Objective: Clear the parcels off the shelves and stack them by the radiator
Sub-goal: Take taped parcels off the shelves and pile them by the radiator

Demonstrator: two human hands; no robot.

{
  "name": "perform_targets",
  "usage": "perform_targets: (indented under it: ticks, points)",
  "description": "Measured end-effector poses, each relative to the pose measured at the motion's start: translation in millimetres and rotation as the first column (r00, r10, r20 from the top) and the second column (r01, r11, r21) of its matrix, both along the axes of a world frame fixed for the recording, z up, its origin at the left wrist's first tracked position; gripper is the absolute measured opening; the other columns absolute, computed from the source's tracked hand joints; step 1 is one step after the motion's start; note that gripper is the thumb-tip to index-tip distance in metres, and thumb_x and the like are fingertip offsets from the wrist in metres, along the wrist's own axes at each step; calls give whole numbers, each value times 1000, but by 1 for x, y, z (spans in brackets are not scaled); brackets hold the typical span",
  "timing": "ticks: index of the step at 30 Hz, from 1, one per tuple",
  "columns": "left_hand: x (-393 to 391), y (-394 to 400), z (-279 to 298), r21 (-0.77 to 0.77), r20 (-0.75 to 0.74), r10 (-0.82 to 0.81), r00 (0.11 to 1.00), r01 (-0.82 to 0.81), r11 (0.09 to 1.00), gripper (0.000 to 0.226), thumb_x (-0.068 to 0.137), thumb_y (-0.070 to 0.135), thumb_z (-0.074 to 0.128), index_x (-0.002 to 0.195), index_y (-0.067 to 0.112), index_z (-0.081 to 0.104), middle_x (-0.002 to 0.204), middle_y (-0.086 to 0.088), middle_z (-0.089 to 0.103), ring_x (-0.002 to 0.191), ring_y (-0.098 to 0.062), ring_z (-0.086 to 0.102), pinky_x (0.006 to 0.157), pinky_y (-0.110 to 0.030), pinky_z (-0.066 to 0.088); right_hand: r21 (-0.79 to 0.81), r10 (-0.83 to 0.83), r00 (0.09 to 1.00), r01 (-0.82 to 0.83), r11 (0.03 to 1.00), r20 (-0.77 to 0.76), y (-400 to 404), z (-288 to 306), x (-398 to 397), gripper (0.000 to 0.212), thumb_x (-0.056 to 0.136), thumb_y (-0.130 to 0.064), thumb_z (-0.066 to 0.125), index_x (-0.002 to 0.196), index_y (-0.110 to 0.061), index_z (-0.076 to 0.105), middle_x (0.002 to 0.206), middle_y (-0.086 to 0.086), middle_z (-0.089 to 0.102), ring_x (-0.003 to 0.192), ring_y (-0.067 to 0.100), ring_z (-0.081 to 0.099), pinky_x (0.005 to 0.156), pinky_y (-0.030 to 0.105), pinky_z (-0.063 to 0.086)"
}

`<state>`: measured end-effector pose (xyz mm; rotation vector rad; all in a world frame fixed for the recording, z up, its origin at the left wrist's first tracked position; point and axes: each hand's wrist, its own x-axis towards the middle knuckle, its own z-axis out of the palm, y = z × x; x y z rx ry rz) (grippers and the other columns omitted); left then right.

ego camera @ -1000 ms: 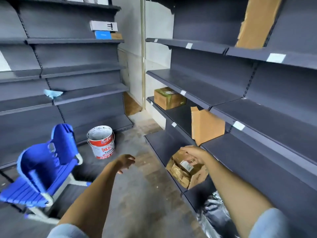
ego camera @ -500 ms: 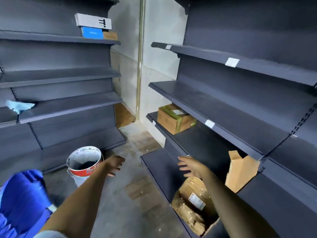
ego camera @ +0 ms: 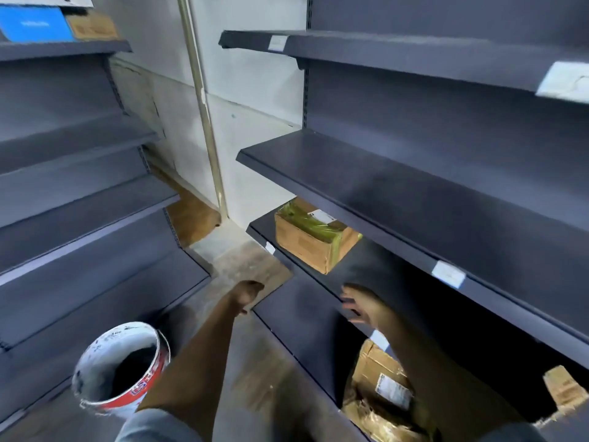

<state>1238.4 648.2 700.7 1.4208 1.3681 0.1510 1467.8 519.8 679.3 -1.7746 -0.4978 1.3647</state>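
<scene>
Our right hand (ego camera: 363, 306) reaches with fingers spread and holding nothing toward the green-taped parcel (ego camera: 314, 239) on the right-hand shelf (ego camera: 376, 266). Our left hand (ego camera: 248, 295) hangs loosely curled, holding nothing, over the floor; a crumpled parcel (ego camera: 379, 393) lies on the bottom shelf.

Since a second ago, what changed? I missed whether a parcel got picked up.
The right hand let go of the crumpled parcel and reached forward, open, toward the green-taped box. The left hand stays empty. Both parcels remain on their shelves.
</scene>
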Motion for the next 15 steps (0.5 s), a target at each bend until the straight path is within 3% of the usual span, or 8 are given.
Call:
perform_targets:
  ticks: [3, 6, 9, 12, 14, 15]
  points:
    - [17, 51, -10, 17, 127, 13, 992, -16, 1000, 39, 99, 12, 43, 136, 0, 46, 142, -18, 45, 88, -14, 53, 64, -19, 43, -7, -90, 996, 90, 996, -6, 38, 4, 2, 43, 100, -31, 40, 142, -20, 37, 148, 2, 38, 135, 26, 38, 100, 46, 38]
    - [34, 104, -22, 16, 136, 11, 991, -13, 1000, 37, 100, 12, 40, 135, 2, 48, 125, -14, 54, 95, -22, 51, 72, -25, 40, -26, -90, 991, 93, 995, 103, 75, 5, 6, 48, 102, -26, 35, 148, -18, 24, 151, 10, 33, 137, 28, 36, 107, 43, 35]
    - [58, 156, -31, 17, 131, -14, 991, 12, 1000, 39, 100, 17, 41, 136, 1, 47, 116, -14, 56, 84, -22, 51, 69, -26, 36, 6, -195, 962, 197, 980, 192, 112, 1, 8, 56, 102, -24, 35, 152, -16, 10, 158, 7, 18, 142, 27, 26, 111, 38, 30]
    - [87, 207, -34, 111, 54, -148, 988, 141, 984, 42, 101, 20, 38, 138, 0, 39, 140, -18, 43, 121, -32, 47, 96, -39, 40, 82, -349, 903, 340, 937, 249, 147, 1, 10, 55, 102, -22, 37, 151, -14, 15, 157, 7, 20, 141, 28, 28, 106, 32, 34]
    - [104, 236, -35, 139, 29, -225, 974, 218, 966, 50, 101, 21, 37, 146, 1, 25, 150, -18, 31, 134, -35, 37, 105, -42, 35, 137, -404, 883, 381, 914, 238, 164, 3, 7, 50, 101, -15, 37, 148, -6, 21, 154, 14, 27, 138, 29, 31, 88, 18, 34]
    - [112, 250, -35, 140, 13, -258, 966, 253, 957, 56, 102, 23, 36, 149, 2, 16, 154, -18, 23, 138, -35, 32, 108, -41, 33, 146, -421, 878, 397, 906, 227, 173, 6, 6, 48, 101, -12, 37, 146, -2, 23, 151, 17, 31, 137, 30, 33, 84, 18, 32]
